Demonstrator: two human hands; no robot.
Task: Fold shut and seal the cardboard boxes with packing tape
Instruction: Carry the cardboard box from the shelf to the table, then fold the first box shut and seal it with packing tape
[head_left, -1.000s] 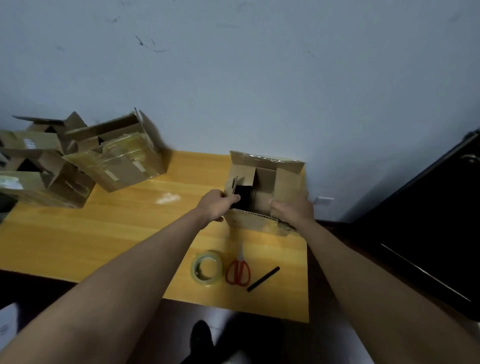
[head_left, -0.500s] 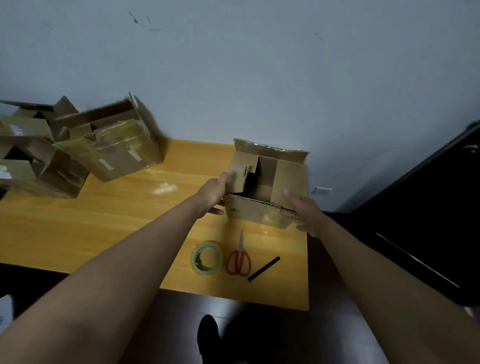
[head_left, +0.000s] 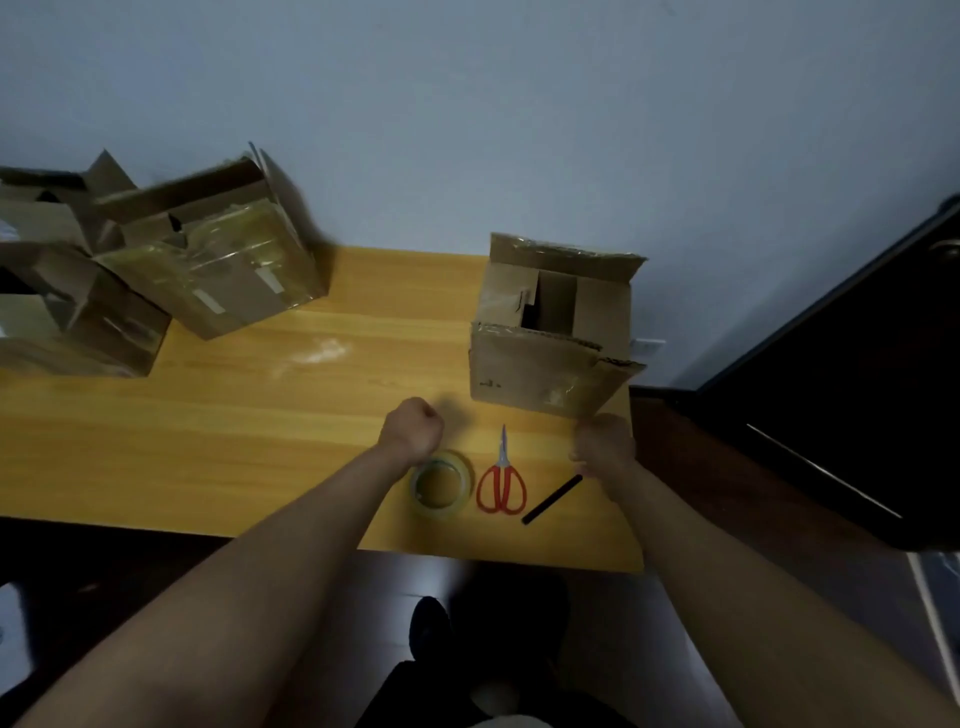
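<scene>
Two hands, left hand (head_left: 410, 431) curled empty and right hand (head_left: 605, 441) unreadable, sit below the light, stiff cardboard box (head_left: 550, 358), best taken by its upright flaps.

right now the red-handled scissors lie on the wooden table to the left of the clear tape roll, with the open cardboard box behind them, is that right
Not quite. The head view shows the red-handled scissors lying to the right of the clear tape roll, between it and a black stick. The rest holds: they lie on the wooden table, with the open cardboard box behind them.
</scene>
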